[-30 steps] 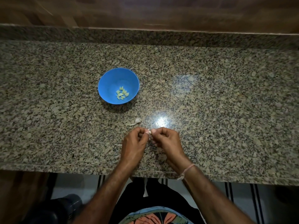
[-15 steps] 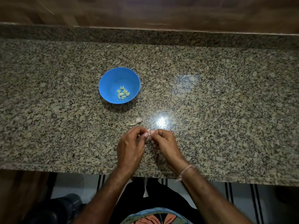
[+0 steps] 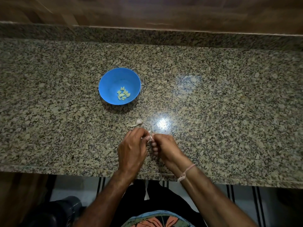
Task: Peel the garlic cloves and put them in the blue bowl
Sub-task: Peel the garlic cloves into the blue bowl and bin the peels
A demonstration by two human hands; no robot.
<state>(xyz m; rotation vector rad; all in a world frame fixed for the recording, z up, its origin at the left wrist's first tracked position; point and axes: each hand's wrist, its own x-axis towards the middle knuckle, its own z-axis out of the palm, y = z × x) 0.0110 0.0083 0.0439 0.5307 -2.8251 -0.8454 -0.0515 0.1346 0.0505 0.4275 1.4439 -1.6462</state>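
Observation:
A blue bowl (image 3: 113, 82) stands on the granite counter with several peeled pale-yellow garlic cloves (image 3: 123, 95) at its bottom. Nearer me, my left hand (image 3: 132, 149) and my right hand (image 3: 165, 149) meet fingertip to fingertip over the counter and together pinch a small whitish garlic clove (image 3: 150, 138), mostly hidden by the fingers. A piece of garlic with a papery stem (image 3: 137, 123) lies on the counter just beyond my left hand.
The speckled granite counter (image 3: 213, 104) runs the full width, with a raised back edge and a wooden wall behind. Its front edge (image 3: 65, 169) is close to my wrists. A lamp's bright reflection shines beside the loose garlic piece.
Both hands stay together on the clove and their fingers have shifted slightly. The bowl and the loose garlic piece have not moved.

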